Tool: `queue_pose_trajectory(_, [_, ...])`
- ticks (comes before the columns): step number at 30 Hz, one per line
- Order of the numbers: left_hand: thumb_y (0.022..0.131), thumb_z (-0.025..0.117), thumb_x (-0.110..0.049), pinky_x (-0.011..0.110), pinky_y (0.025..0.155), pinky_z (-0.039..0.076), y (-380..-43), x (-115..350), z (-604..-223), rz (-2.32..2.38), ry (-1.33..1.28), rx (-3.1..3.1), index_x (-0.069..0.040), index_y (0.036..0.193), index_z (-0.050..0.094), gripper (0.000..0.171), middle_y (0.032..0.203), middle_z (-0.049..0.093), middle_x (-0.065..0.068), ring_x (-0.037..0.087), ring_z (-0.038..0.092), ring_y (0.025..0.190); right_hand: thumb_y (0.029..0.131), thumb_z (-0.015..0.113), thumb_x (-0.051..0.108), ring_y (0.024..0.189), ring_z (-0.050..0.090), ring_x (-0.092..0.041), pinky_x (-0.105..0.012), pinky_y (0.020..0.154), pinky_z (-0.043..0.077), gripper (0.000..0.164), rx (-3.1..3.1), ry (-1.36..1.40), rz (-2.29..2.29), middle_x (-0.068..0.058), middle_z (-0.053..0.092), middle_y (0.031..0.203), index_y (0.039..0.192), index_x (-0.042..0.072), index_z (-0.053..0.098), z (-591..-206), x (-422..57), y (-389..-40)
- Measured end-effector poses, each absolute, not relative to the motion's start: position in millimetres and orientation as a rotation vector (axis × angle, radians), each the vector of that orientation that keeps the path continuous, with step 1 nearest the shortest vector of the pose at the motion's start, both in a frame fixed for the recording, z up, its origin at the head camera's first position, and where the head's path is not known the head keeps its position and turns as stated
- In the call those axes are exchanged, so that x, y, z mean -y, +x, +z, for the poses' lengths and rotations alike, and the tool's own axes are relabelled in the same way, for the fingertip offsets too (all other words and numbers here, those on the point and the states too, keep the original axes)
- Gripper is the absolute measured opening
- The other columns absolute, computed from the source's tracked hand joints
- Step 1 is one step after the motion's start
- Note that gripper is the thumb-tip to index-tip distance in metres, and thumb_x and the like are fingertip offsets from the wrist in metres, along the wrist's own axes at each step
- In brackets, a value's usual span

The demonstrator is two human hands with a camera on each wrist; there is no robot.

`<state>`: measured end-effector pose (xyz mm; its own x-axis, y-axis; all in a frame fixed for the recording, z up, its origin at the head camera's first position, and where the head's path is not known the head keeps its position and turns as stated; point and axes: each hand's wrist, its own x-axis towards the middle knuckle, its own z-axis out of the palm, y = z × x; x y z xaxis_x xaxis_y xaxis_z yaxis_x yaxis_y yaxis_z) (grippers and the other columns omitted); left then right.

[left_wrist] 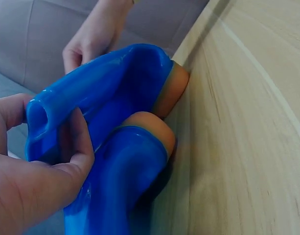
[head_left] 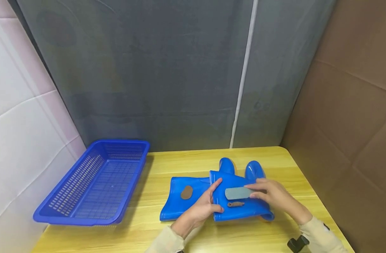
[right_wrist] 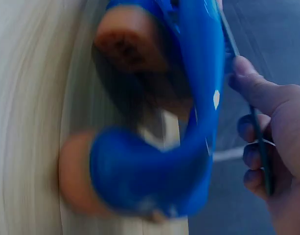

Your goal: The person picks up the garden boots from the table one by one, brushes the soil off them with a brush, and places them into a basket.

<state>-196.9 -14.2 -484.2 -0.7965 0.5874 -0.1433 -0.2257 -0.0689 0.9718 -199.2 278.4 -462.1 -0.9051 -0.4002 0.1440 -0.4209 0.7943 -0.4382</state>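
Note:
Two blue rubber boots with orange soles lie across the table, one overlapping the other. My left hand (head_left: 203,206) grips the top edge of the upper boot's shaft (head_left: 221,211); in the left wrist view, its thumb and fingers pinch the rim. A flat grey-green strip (head_left: 238,193) with a rounded end lies along that shaft, held by the fingers of my right hand (head_left: 273,195). In the right wrist view the strip (right_wrist: 259,139) appears thin, edge-on. Just below it, a small brown rolled piece (head_left: 235,204) sits on the shaft. The lower boot (head_left: 175,191) bears a brown oval patch (head_left: 186,192).
A blue perforated plastic basket (head_left: 124,207) stands to the left on the yellow wood-grain table (head_left: 161,161). A grey wall (head_left: 167,88) rises behind the table, with a brown panel (head_left: 345,123) at the right and a white one (head_left: 28,133) at the left.

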Motion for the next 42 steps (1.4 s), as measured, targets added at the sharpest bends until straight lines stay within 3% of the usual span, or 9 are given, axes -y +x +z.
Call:
queue_pose_trajectory(5, [0.082, 0.061, 0.010, 0.054, 0.118, 0.034, -196.2, 17.5, -483.9, 1.921, 0.364, -1.607, -0.029, 0.159, 0.017, 0.096, 0.166, 0.012, 0.017, 0.042, 0.031, 0.148, 0.088, 0.070, 0.037, 0.083, 0.060, -0.009, -0.026, 0.070, 0.052, 0.032, 2.952, 0.584, 0.731, 0.008, 0.066, 0.090, 0.118, 0.026, 0.074, -466.4, -304.2, -200.3])
queue_pose_trajectory(8, [0.083, 0.061, 0.009, 0.054, 0.118, 0.034, -195.9, 17.0, -483.1, 1.913, 0.358, -1.603, -0.029, 0.158, 0.017, 0.095, 0.166, 0.014, 0.017, 0.041, 0.032, 0.147, 0.089, 0.070, 0.037, 0.085, 0.062, -0.014, -0.029, 0.072, 0.055, 0.033, 2.936, 0.592, 0.748, 0.003, 0.068, 0.092, 0.119, 0.023, 0.074, -468.7, -306.1, -200.4])
queue_pose_trajectory(12, [0.082, 0.062, 0.008, 0.053, 0.120, 0.031, -194.5, 13.9, -483.9, 1.901, 0.389, -1.625, -0.029, 0.159, 0.015, 0.097, 0.166, 0.016, 0.015, 0.039, 0.031, 0.149, 0.090, 0.068, 0.038, 0.111, 0.066, -0.035, -0.055, 0.092, 0.055, 0.032, 2.906, 0.612, 0.737, -0.010, 0.073, 0.118, 0.119, 0.024, 0.074, -470.0, -293.2, -198.3])
queue_pose_trajectory(14, [0.081, 0.062, 0.009, 0.052, 0.121, 0.030, -193.7, 12.0, -484.8, 1.904, 0.410, -1.629, -0.028, 0.159, 0.014, 0.099, 0.166, 0.019, 0.015, 0.037, 0.031, 0.149, 0.091, 0.067, 0.039, 0.110, 0.066, -0.037, -0.056, 0.091, 0.055, 0.032, 2.907, 0.629, 0.744, -0.011, 0.073, 0.118, 0.119, 0.025, 0.073, -469.9, -285.2, -196.3])
queue_pose_trajectory(20, [0.079, 0.061, 0.013, 0.049, 0.122, 0.030, -193.7, 9.0, -485.8, 1.936, 0.433, -1.629, -0.025, 0.159, 0.014, 0.101, 0.161, 0.030, 0.015, 0.031, 0.033, 0.148, 0.092, 0.063, 0.048, 0.096, 0.065, -0.012, -0.035, 0.082, 0.057, 0.034, 2.932, 0.723, 0.671, 0.005, 0.074, 0.109, 0.120, 0.032, 0.072, -466.9, -273.9, -187.8])
queue_pose_trajectory(25, [0.078, 0.059, 0.014, 0.050, 0.121, 0.030, -194.7, 10.6, -484.0, 1.946, 0.424, -1.631, -0.024, 0.159, 0.015, 0.100, 0.161, 0.027, 0.017, 0.033, 0.033, 0.148, 0.090, 0.067, 0.042, 0.073, 0.044, 0.005, -0.016, 0.063, 0.041, 0.031, 2.885, 0.831, 0.713, 0.018, 0.057, 0.079, 0.117, 0.029, 0.074, -463.4, -276.0, -181.9])
queue_pose_trajectory(33, [0.078, 0.058, 0.014, 0.055, 0.119, 0.033, -195.4, 10.3, -484.0, 1.931, 0.394, -1.638, -0.025, 0.159, 0.016, 0.099, 0.163, 0.017, 0.020, 0.039, 0.035, 0.145, 0.090, 0.067, 0.042, 0.079, 0.051, 0.004, -0.019, 0.068, 0.047, 0.030, 2.848, 0.887, 0.707, 0.018, 0.065, 0.087, 0.116, 0.031, 0.074, -463.0, -276.5, -165.3])
queue_pose_trajectory(35, [0.079, 0.058, 0.014, 0.055, 0.120, 0.031, -195.1, 9.8, -482.9, 1.929, 0.393, -1.643, -0.025, 0.159, 0.016, 0.099, 0.164, 0.017, 0.020, 0.039, 0.033, 0.146, 0.089, 0.068, 0.040, 0.076, 0.046, 0.007, -0.016, 0.064, 0.044, 0.029, 2.796, 0.868, 0.682, 0.021, 0.058, 0.082, 0.116, 0.031, 0.074, -465.1, -276.5, -163.9])
queue_pose_trajectory(42, [0.080, 0.058, 0.014, 0.051, 0.118, 0.035, -194.8, 9.0, -479.7, 1.938, 0.376, -1.626, -0.023, 0.159, 0.014, 0.098, 0.165, 0.017, 0.019, 0.039, 0.032, 0.148, 0.086, 0.075, 0.031, 0.071, 0.046, 0.005, -0.016, 0.061, 0.044, 0.033, 2.650, 0.603, 0.662, 0.019, 0.055, 0.079, 0.118, 0.033, 0.073, -468.8, -272.4, -166.4])
